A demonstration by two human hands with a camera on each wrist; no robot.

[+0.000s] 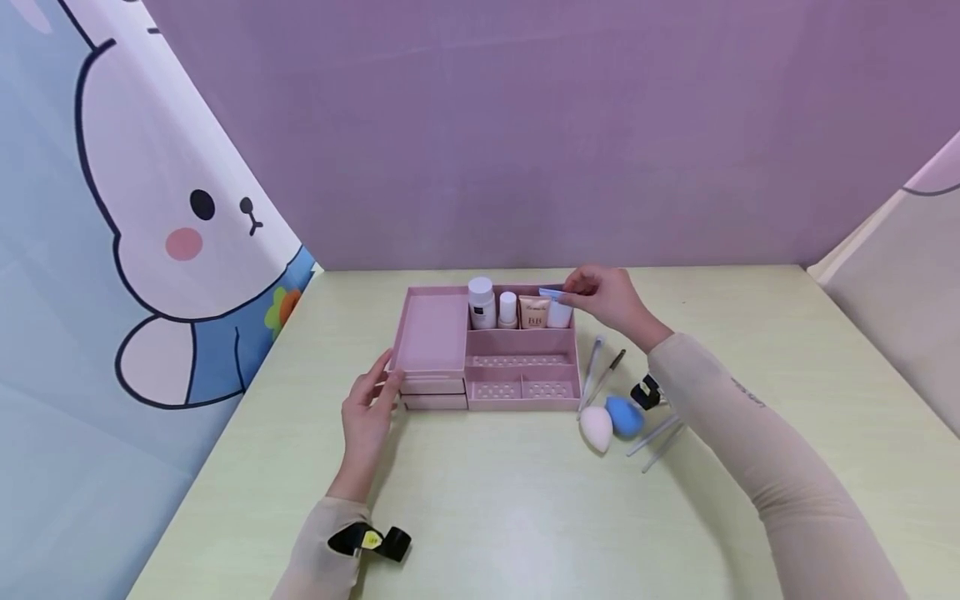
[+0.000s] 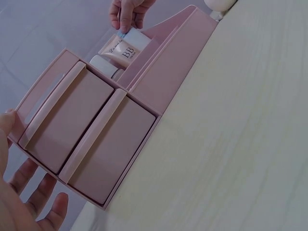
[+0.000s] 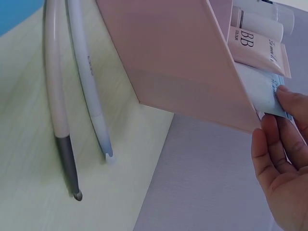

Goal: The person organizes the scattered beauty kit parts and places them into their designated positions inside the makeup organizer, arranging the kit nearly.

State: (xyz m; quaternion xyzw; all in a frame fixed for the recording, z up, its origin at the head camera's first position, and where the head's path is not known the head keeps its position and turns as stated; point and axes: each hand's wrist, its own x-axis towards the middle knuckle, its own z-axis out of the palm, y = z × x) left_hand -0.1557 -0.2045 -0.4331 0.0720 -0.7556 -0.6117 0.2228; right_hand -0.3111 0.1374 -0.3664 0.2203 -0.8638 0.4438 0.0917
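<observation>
A pink desktop organizer (image 1: 521,340) stands near the back of the table. In its rear compartment, from left to right, are a white bottle (image 1: 482,304), a smaller white-capped bottle (image 1: 507,310), a beige BB cream tube (image 1: 534,312) and a white and light-blue tube (image 1: 558,313). My right hand (image 1: 606,300) pinches the flat top end of the white and light-blue tube (image 3: 260,89) between thumb and fingers. At the organizer's left front corner, my left hand (image 1: 369,408) rests against its side, thumb at the upper edge, fingers spread along the wall in the left wrist view.
Right of the organizer lie slim brushes (image 1: 592,371), a pink makeup sponge (image 1: 597,429) and a blue makeup sponge (image 1: 624,416). More thin sticks (image 1: 652,436) lie beneath the right forearm. Two drawers (image 2: 110,149) face the front left. A purple backdrop (image 1: 555,142) rises behind the table.
</observation>
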